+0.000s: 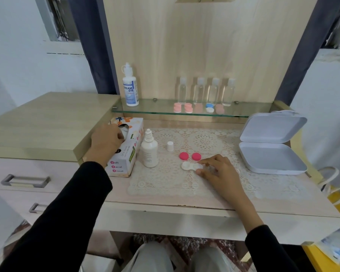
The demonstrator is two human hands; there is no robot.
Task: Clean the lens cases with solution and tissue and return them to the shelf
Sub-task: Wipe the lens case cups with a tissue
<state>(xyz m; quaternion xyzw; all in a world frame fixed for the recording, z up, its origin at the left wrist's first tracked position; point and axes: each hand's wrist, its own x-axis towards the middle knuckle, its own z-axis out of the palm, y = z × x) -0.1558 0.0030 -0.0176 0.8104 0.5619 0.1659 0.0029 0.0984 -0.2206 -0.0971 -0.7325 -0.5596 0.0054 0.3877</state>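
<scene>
The lens case (191, 166) is uncapped; wiping and shelving remain. The right hand (218, 169) pinches it; the left hand (105, 141) curls fingers (119, 134) into the tissue box (130, 154), grip unclear

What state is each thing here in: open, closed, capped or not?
Small bottle: upright, uncapped; its cap stands beside it.
Case: open, both pink lids off, pinched by right hand.
White box: lid open.
Tissue box: left hand fingers at its opening.
Big bottle: capped, on shelf.
Shelf cases: closed.
</scene>
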